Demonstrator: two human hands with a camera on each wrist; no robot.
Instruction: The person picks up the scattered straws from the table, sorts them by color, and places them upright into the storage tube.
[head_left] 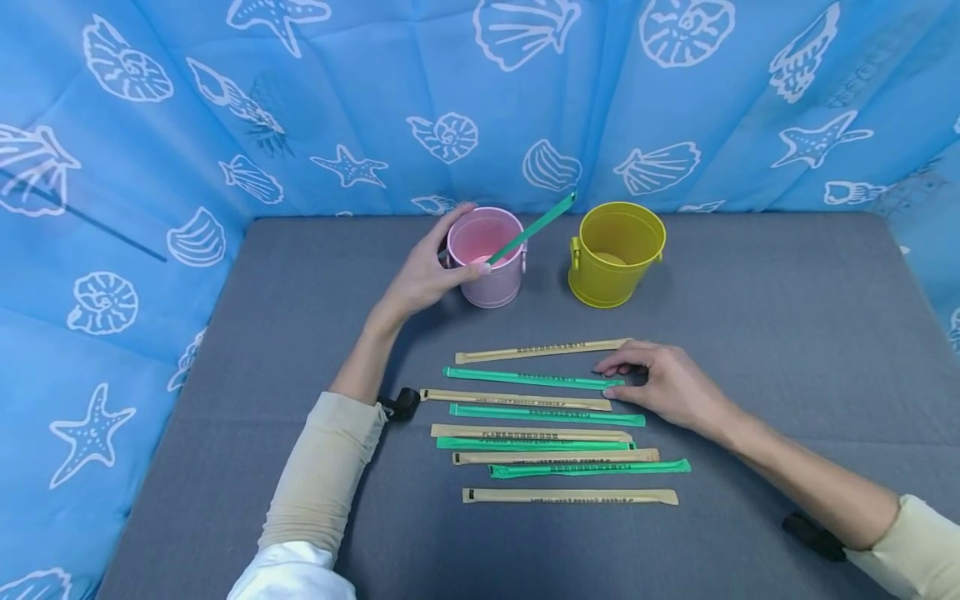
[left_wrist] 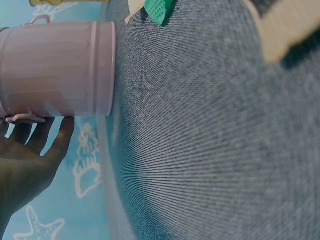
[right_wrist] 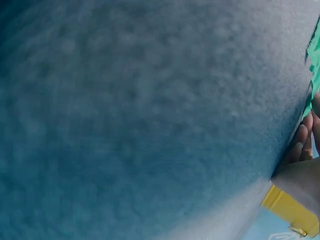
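My left hand point(head_left: 427, 275) holds the pink bucket point(head_left: 491, 287) by its left side, thumb at the front rim and fingers round the back. Its fingers also show along the bucket wall point(left_wrist: 55, 70) in the left wrist view. A green wrapped straw point(head_left: 534, 227) leans out of this bucket to the upper right, its lower part hidden by the front wall. Over the row of straws, my right hand point(head_left: 667, 387) pinches the right end of another green wrapped straw point(head_left: 525, 378), thumb below and fingers above it. In the right wrist view, fingertips meet the green wrapper point(right_wrist: 314, 65).
A yellow bucket point(head_left: 611, 262) stands to the right of the pink one. Beige wrapped straws point(head_left: 570, 496) and green ones point(head_left: 547, 414) lie in roughly parallel rows on the grey cloth point(head_left: 750, 308). A blue shell-patterned curtain point(head_left: 375, 83) hangs behind the table.
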